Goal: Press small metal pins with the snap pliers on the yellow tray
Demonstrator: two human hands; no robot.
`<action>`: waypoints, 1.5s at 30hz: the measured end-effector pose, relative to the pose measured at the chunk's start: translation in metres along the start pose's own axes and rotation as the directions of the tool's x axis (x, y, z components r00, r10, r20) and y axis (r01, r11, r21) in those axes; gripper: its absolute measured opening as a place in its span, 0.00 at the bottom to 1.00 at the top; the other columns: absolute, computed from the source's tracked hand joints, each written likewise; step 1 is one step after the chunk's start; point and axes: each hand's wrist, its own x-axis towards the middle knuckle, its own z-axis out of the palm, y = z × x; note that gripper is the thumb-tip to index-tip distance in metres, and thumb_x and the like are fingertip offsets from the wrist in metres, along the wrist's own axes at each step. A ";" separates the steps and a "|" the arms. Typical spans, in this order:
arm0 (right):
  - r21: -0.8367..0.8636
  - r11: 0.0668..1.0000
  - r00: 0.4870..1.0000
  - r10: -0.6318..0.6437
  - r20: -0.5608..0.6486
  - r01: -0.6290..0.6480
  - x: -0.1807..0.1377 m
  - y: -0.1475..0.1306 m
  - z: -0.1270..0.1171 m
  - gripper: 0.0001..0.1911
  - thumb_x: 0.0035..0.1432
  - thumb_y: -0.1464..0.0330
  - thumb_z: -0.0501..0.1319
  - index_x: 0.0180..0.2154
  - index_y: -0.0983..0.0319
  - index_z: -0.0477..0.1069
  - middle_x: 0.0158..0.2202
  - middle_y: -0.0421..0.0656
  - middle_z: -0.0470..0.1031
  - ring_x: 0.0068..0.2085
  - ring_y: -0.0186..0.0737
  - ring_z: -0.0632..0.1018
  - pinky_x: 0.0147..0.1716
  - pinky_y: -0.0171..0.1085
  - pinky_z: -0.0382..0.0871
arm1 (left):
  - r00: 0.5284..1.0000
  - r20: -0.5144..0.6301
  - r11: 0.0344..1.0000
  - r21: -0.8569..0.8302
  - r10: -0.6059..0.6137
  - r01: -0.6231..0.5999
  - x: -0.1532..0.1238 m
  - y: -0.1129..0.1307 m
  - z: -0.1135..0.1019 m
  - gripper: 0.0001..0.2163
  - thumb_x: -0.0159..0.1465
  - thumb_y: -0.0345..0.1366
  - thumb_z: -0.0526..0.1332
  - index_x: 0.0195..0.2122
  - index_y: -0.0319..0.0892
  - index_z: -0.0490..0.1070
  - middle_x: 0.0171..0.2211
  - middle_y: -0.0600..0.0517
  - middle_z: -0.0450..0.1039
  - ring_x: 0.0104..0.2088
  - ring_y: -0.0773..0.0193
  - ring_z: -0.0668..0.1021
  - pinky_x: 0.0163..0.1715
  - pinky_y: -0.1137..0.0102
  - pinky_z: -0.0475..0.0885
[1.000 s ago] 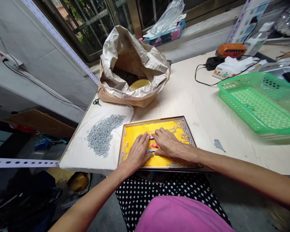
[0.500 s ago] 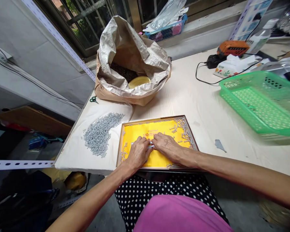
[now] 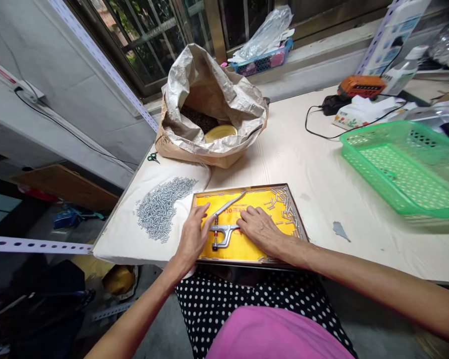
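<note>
My right hand (image 3: 261, 228) is closed around one handle of grey metal snap-fastener pliers (image 3: 224, 235), over the yellow floor of a shallow tray (image 3: 247, 253). The pliers' other handle points up and to the right, swung apart, and a dark screw-like part with a red bit stands at the jaw. To the left of the jaw, my left hand (image 3: 192, 234) is open with fingers spread. Small silver metal pins (image 3: 290, 212) lie along the tray's right side and edges. A heap of similar pins (image 3: 164, 207) rests on the white cloth left of the tray.
Behind the tray stands an open woven sack (image 3: 205, 154) with dark contents and a yellow bowl (image 3: 221, 132). Green-handled scissors (image 3: 153, 157) lie left of it. A green basket (image 3: 400, 194) is at right, near an orange battery (image 3: 361, 87) and a black cable.
My left hand has drawn back left from the pliers and opened. The pliers, mostly covered by both hands before, now show with their handles apart. My right hand stays nearly in place.
</note>
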 end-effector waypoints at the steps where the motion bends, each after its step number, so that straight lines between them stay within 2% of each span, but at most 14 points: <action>1: 0.024 1.000 1.000 0.007 0.005 -0.008 -0.001 0.000 0.001 0.08 0.67 0.73 0.53 0.40 0.61 0.70 0.42 0.48 0.73 0.44 0.47 0.69 0.42 0.44 0.61 | 0.997 -0.020 0.997 -0.018 -0.077 0.076 -0.003 -0.002 -0.008 0.16 0.67 0.39 0.54 0.52 0.41 0.72 0.48 0.44 0.74 0.45 0.58 0.79 0.45 0.65 0.73; 5: 0.130 0.991 1.000 0.022 0.010 -0.023 -0.003 0.000 -0.002 0.10 0.69 0.73 0.47 0.39 0.60 0.66 0.37 0.44 0.71 0.37 0.42 0.69 0.40 0.42 0.58 | 0.943 0.038 0.943 -0.005 -0.332 0.332 -0.016 -0.006 -0.020 0.11 0.63 0.40 0.57 0.30 0.41 0.76 0.28 0.49 0.76 0.30 0.60 0.78 0.34 0.70 0.70; 9: 0.134 0.990 0.999 0.037 -0.021 -0.034 -0.007 0.001 -0.010 0.13 0.69 0.74 0.43 0.39 0.60 0.65 0.38 0.44 0.71 0.36 0.41 0.69 0.39 0.41 0.56 | 0.859 0.212 0.877 -0.016 -0.466 0.480 -0.023 -0.012 -0.007 0.16 0.65 0.43 0.55 0.24 0.42 0.72 0.18 0.53 0.71 0.22 0.62 0.74 0.28 0.70 0.65; 14: 0.113 0.987 0.981 0.127 -0.148 -0.110 -0.016 0.013 -0.021 0.14 0.70 0.70 0.43 0.38 0.60 0.66 0.36 0.44 0.72 0.33 0.41 0.68 0.36 0.40 0.56 | 0.928 0.161 0.942 0.044 -0.336 0.333 -0.029 -0.014 0.012 0.14 0.65 0.41 0.57 0.24 0.42 0.70 0.27 0.49 0.75 0.31 0.60 0.76 0.33 0.69 0.66; 18: 0.159 0.972 0.934 0.212 -0.287 -0.171 -0.026 0.025 -0.037 0.13 0.70 0.67 0.45 0.41 0.61 0.67 0.37 0.47 0.73 0.34 0.42 0.71 0.36 0.41 0.60 | 0.951 0.155 0.949 0.214 -0.266 0.230 -0.032 0.001 0.025 0.05 0.64 0.37 0.62 0.34 0.41 0.72 0.35 0.48 0.76 0.37 0.58 0.78 0.38 0.67 0.68; 21: 0.191 0.967 0.898 0.229 -0.376 -0.167 -0.030 0.029 -0.049 0.13 0.70 0.66 0.45 0.40 0.61 0.66 0.36 0.48 0.74 0.34 0.43 0.73 0.36 0.41 0.62 | 0.946 0.196 0.937 0.287 -0.259 0.197 -0.030 0.020 0.032 0.06 0.67 0.36 0.58 0.38 0.42 0.73 0.40 0.47 0.76 0.41 0.57 0.78 0.40 0.67 0.69; 25: 0.203 0.971 0.852 0.208 -0.481 -0.123 -0.032 0.033 -0.058 0.12 0.70 0.64 0.48 0.40 0.61 0.67 0.35 0.45 0.74 0.33 0.42 0.74 0.33 0.40 0.64 | 0.902 0.262 0.916 0.308 -0.343 0.259 -0.027 0.034 0.036 0.06 0.67 0.36 0.59 0.41 0.41 0.73 0.42 0.47 0.77 0.42 0.58 0.79 0.41 0.67 0.70; 29: 0.221 0.970 0.832 0.206 -0.515 -0.104 -0.033 0.035 -0.060 0.09 0.69 0.64 0.51 0.40 0.61 0.67 0.35 0.44 0.73 0.32 0.40 0.74 0.33 0.39 0.64 | 0.930 0.249 0.962 0.110 -0.269 0.249 -0.027 0.039 0.047 0.06 0.66 0.32 0.60 0.42 0.40 0.75 0.40 0.47 0.77 0.42 0.59 0.79 0.42 0.69 0.71; 33: 0.257 0.962 0.809 0.226 -0.542 -0.096 -0.030 0.034 -0.059 0.08 0.68 0.65 0.51 0.42 0.61 0.66 0.35 0.44 0.73 0.32 0.40 0.74 0.31 0.38 0.64 | 0.989 0.144 0.987 -0.154 -0.028 0.051 -0.025 0.043 0.055 0.13 0.63 0.36 0.65 0.48 0.41 0.75 0.44 0.48 0.77 0.43 0.61 0.79 0.45 0.69 0.72; 35: 0.265 0.960 0.809 0.222 -0.544 -0.085 -0.028 0.032 -0.056 0.08 0.68 0.64 0.51 0.42 0.61 0.66 0.35 0.44 0.73 0.32 0.40 0.74 0.31 0.38 0.64 | 0.997 0.070 0.994 -0.104 -0.034 0.041 -0.022 0.030 0.043 0.07 0.65 0.36 0.63 0.42 0.42 0.78 0.40 0.49 0.78 0.41 0.61 0.78 0.44 0.68 0.72; 37: 0.261 0.962 0.827 0.206 -0.523 -0.074 -0.028 0.031 -0.050 0.09 0.69 0.63 0.50 0.41 0.60 0.66 0.34 0.43 0.73 0.33 0.40 0.74 0.32 0.39 0.64 | 0.984 -0.056 0.985 0.022 -0.168 0.170 -0.017 0.000 0.020 0.08 0.67 0.34 0.60 0.37 0.41 0.79 0.36 0.49 0.78 0.39 0.60 0.78 0.42 0.67 0.71; 40: 0.255 0.966 0.883 0.156 -0.443 -0.042 -0.027 0.027 -0.035 0.11 0.70 0.63 0.48 0.39 0.59 0.65 0.33 0.42 0.72 0.32 0.40 0.73 0.33 0.39 0.64 | 0.910 -0.276 0.897 0.232 -0.309 0.376 -0.011 -0.060 -0.023 0.08 0.66 0.34 0.59 0.40 0.40 0.79 0.40 0.46 0.77 0.43 0.56 0.76 0.44 0.65 0.70; 42: 0.244 0.969 0.922 0.121 -0.367 -0.030 -0.025 0.023 -0.023 0.12 0.71 0.63 0.47 0.39 0.59 0.65 0.33 0.42 0.73 0.31 0.40 0.73 0.33 0.39 0.63 | 0.901 -0.285 0.845 0.339 -0.327 0.413 -0.009 -0.096 -0.042 0.09 0.67 0.34 0.57 0.42 0.41 0.78 0.41 0.46 0.76 0.45 0.55 0.75 0.44 0.65 0.69; 45: 0.202 0.979 0.966 0.085 -0.246 -0.034 -0.021 0.015 -0.007 0.13 0.71 0.64 0.46 0.37 0.59 0.65 0.32 0.42 0.73 0.30 0.39 0.73 0.31 0.39 0.62 | 0.934 -0.224 0.834 0.426 -0.279 0.351 -0.006 -0.126 -0.047 0.10 0.69 0.36 0.56 0.41 0.41 0.77 0.41 0.46 0.74 0.45 0.56 0.75 0.42 0.66 0.69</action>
